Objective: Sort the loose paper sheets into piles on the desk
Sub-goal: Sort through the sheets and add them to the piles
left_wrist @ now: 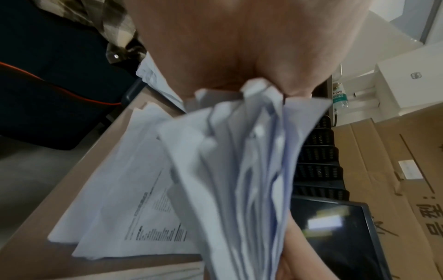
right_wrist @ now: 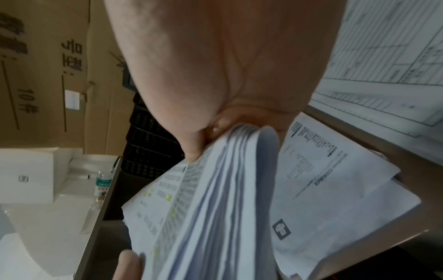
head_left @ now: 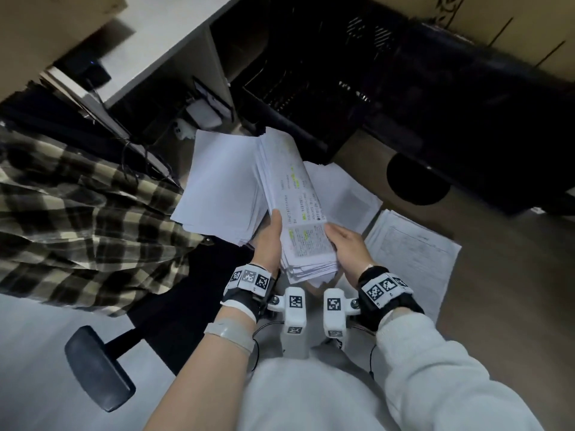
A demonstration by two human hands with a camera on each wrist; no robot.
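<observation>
1. At far left a brown-and-cream checked cloth (head_left: 77, 219) hangs over a dark chair; what lies beneath it is hidden.
2. Beside it, a pile of white sheets, blank side up (head_left: 221, 188), lies on the tan wooden desk (head_left: 497, 275), its near edge tucked under the held bundle.
3. The left hand (head_left: 267, 241) grips the left edge of a thick bundle of printed sheets with yellow highlights (head_left: 298, 206), thumb on top; the fingers beneath are hidden. The left wrist view shows ragged, curled sheet edges, blurred.
4. The bundle is held above the desk, between the two hands, tilted away from the person.
5. The right hand (head_left: 345, 247) holds the bundle's right edge, thumb pressing the top page, fingers curled under it as the right wrist view shows.
6. Behind the bundle stands a black mesh tiered paper tray (head_left: 298, 88); its contents are too dark to make out.
7. Right of the bundle lie loose white printed pages (head_left: 345, 194), partly covered.
8. Further right lies a pile of white sheets printed with ruled tables (head_left: 413, 253); the text is too small to read.
9. A brown cardboard box with black lettering (head_left: 497, 23) is cut off at the top right.
</observation>
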